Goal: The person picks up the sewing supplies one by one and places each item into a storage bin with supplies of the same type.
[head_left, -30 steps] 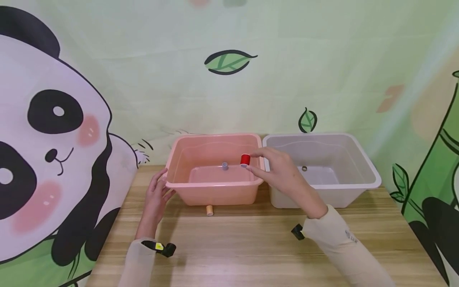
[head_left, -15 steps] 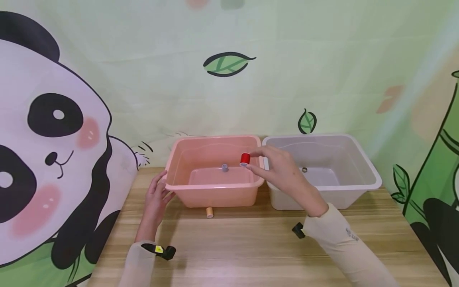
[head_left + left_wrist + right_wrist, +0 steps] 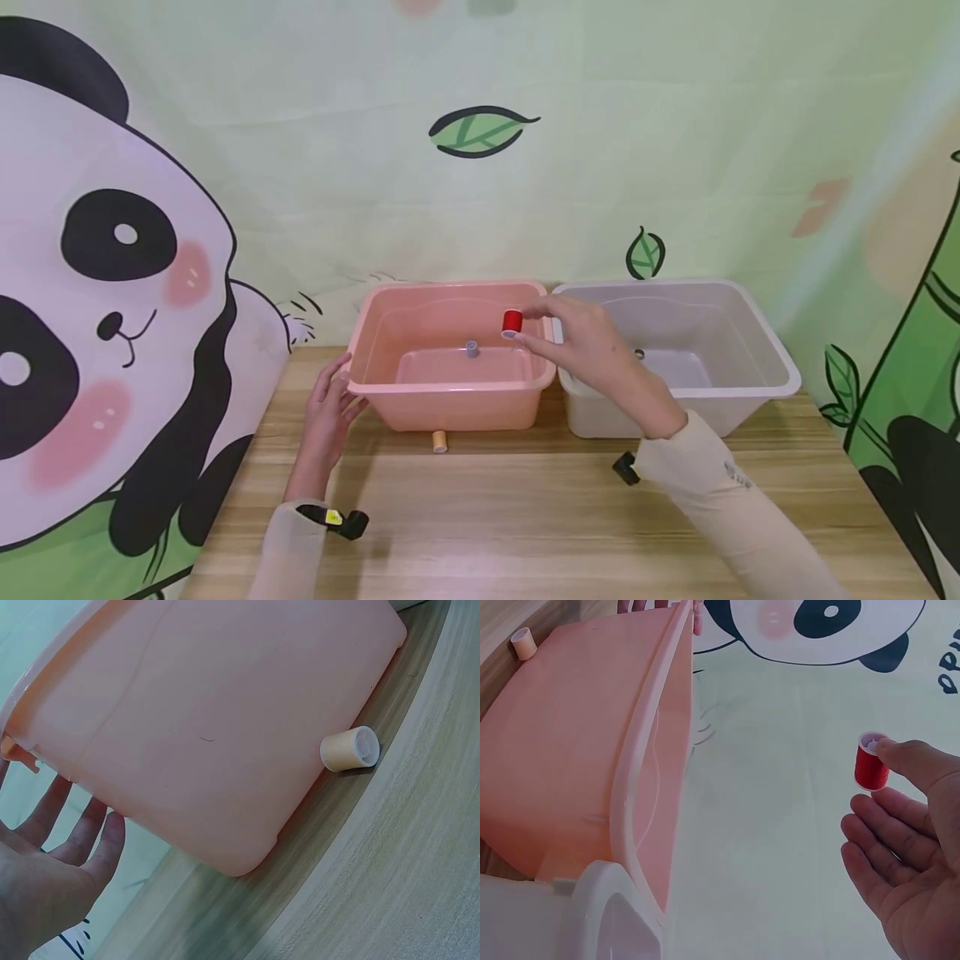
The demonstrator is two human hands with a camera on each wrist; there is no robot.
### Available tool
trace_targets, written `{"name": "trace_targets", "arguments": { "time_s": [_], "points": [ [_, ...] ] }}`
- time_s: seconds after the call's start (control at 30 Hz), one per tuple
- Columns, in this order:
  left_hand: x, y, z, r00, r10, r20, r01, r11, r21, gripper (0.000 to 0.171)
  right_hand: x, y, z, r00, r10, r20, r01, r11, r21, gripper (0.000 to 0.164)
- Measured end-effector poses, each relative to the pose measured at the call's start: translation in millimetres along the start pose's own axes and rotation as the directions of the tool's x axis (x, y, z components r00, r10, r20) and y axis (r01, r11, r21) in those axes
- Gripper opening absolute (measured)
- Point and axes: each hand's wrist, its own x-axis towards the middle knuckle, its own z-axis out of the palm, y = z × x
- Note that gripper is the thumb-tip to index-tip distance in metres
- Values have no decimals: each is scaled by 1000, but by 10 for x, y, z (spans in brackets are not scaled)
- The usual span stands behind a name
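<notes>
My right hand (image 3: 588,342) pinches a red thread spool (image 3: 512,322) between thumb and fingertip, above the right part of the pink tub (image 3: 450,408). In the right wrist view the spool (image 3: 871,766) stands nearly upright with its white end showing, and the other fingers spread loosely below it. My left hand (image 3: 327,412) rests its fairly straight fingers against the pink tub's left end, just under the rim. On the tub's floor lies a small grey-blue spool (image 3: 472,349). A pale orange spool (image 3: 350,749) lies on the table against the tub's front.
A light grey tub (image 3: 750,392) stands close to the pink one on its right, with a small brownish ring-like piece (image 3: 639,354) on its floor. Both tubs stand on a wooden table (image 3: 480,517) before a printed panda cloth (image 3: 360,208).
My right hand has risen slightly with the red spool still pinched. The left hand keeps its place at the pink tub's end.
</notes>
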Motion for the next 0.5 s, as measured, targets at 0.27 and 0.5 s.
{"name": "trace_targets", "arguments": {
  "time_s": [0.27, 0.5],
  "points": [
    [-8, 12, 4, 1000, -6, 2, 6, 1000, 22, 55, 84, -2, -55, 1000, -17, 10, 17, 1000, -26, 41],
    [-6, 12, 9, 1000, -7, 2, 7, 1000, 27, 56, 153, -20, -119, 999, 16, 28, -15, 999, -42, 41]
  ]
}}
